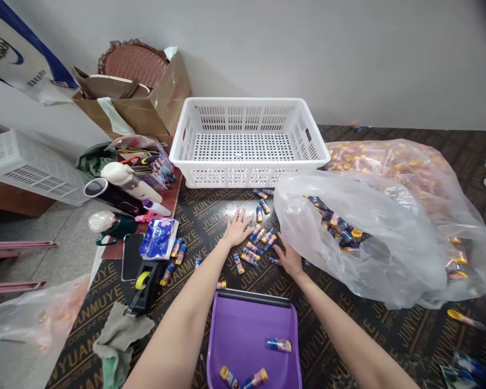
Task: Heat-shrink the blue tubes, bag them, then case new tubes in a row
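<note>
My left hand [237,231] lies with fingers spread at the left edge of a loose pile of small blue-and-yellow labelled tubes [251,254] on the dark printed plywood. On the pile's right side, my right hand [289,259] has its fingers apart, beside the rim of a translucent plastic bag [392,237]. More such tubes show through the bag's mouth. Between my forearms sits a purple dustpan [251,319] with a black front lip, holding 3 tubes. Beyond my hands stands a white plastic crate [251,173]; only its slotted floor and walls show inside.
Left are a tissue pack [159,239], a black tape dispenser [146,286], a phone [133,256], several bottles and a grey cloth [121,337]. A cardboard box [162,102] stands behind them. Another filled bag [413,156] lies back right. A yellow-ended item [465,319] lies front right.
</note>
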`<state>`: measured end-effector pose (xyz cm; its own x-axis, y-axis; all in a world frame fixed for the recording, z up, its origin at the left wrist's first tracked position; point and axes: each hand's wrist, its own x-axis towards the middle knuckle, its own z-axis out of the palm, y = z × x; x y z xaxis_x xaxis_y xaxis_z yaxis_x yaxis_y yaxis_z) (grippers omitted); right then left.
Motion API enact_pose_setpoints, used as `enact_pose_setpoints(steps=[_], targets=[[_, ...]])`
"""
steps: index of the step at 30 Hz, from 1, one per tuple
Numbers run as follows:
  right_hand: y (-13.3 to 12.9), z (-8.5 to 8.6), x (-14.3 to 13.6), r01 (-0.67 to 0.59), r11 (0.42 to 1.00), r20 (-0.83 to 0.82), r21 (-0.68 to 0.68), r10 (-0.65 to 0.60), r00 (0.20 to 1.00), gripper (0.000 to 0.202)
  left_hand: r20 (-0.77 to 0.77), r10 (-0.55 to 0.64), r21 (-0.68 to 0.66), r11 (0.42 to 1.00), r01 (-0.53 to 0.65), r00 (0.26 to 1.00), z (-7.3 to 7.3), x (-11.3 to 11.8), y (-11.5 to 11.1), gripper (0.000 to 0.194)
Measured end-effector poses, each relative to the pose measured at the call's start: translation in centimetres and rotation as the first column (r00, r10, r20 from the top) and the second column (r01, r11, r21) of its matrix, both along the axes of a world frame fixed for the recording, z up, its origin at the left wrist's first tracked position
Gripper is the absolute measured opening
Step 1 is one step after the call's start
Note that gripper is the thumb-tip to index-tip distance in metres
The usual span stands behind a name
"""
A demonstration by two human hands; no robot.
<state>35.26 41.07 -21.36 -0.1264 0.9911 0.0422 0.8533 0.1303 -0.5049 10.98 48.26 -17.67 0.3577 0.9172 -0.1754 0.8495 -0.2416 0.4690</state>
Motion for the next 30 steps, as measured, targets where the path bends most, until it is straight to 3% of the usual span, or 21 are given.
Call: enact_pose_setpoints(steps=[2,5,8,11,14,18,21,23,25,27,29,30], targets=[[0.1,-0.1,-0.8,0.001,1.0,-0.03,-0.023,-0.002,1.0,0.054,0.038,-0.044,0.0,0.999,0.044,0.998,-1.1,0.8,0.1,0.049],[-0.8,0.3,-2.3,-0.032,0.997,-0.093,-0.065,0.026,0.995,0.053,0.121,-0.058,0.043,0.998,0.053,0.991,-1.7,1.6,-2.8,0.046],[-3.9,1.0,-3.8,-0.006,0.994,-0.097,-0.106,-0.005,0.995,0.052,0.21,0.042,0.019,0.999,-0.047,0.977,-1.5,2.0,-8.1,0.045],[-8.9,1.9,-5.1,0.011,0.985,-0.104,-0.174,-0.03,0.994,0.054,0.262,0.183,-0.062,0.983,-0.173,0.948,-1.0,2.3,-13.9,0.044],[-14.0,3.3,-5.5,-0.041,0.97,-0.144,-0.241,0.006,0.99,0.056,0.256,0.248,-0.145,0.965,-0.217,0.934,-0.3,2.5,-19.1,0.043],[-19.6,6.1,-3.9,-0.237,0.913,-0.169,-0.333,0.189,0.967,0.056,0.172,0.187,-0.209,0.966,-0.15,0.967,1.7,1.8,-24.9,0.042],[-21.7,8.0,-1.6,-0.494,0.774,-0.208,-0.396,0.449,0.869,0.055,0.122,0.0,-0.171,0.985,0.021,0.993,3.4,-0.1,-27.1,0.042],[-20.8,8.5,-0.5,-0.578,0.734,-0.182,-0.356,0.552,0.814,0.053,0.09,-0.056,-0.064,0.996,0.062,0.994,4.1,-2.3,-26.5,0.041],[-17.3,8.2,-0.8,-0.545,0.805,-0.109,-0.232,0.536,0.837,0.05,0.046,0.096,0.078,0.992,-0.1,0.994,4.1,-5.1,-24.2,0.041],[-11.3,7.4,-2.6,-0.457,0.888,-0.046,-0.057,0.455,0.889,0.048,0.015,0.375,0.174,0.912,-0.372,0.927,3.2,-7.8,-21.0,0.048],[-3.5,6.2,-5.5,-0.362,0.928,0.017,0.091,0.362,0.932,0.045,-0.013,0.53,0.206,0.831,-0.516,0.848,1.9,-9.7,-18.0,0.058],[0.6,5.6,-6.9,-0.301,0.944,0.049,0.137,0.297,0.954,0.046,-0.03,0.555,0.205,0.817,-0.538,0.831,1.3,-10.2,-16.9,0.062]])
